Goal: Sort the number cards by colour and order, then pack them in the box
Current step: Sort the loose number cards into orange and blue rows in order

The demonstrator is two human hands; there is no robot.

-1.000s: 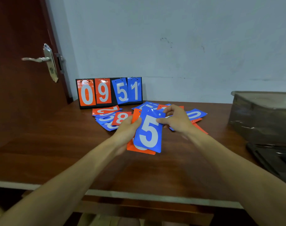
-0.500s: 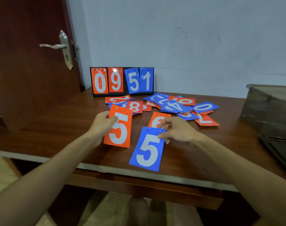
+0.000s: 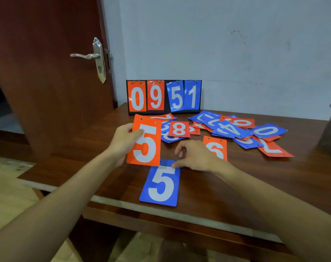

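While in hands (image 3: 123, 144) (left), orange five (image 3: 148, 148)

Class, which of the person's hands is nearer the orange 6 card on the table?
Right. The right hand overlaps the orange 6 card's lower left corner in this view; the left hand is farther left, holding the orange 5 card.

On the table (image 3: 236, 186), one 5 card (image 3: 161, 186) lies flat at the near edge. The left hand (image 3: 123, 142) holds another 5 card (image 3: 145, 144) just far-left of it. The right hand (image 3: 195, 156) touches the flat card's far end, before a 6 card (image 3: 216, 146). The loose pile (image 3: 227, 127) lies farther, the flip stand (image 3: 163, 96) behind it.
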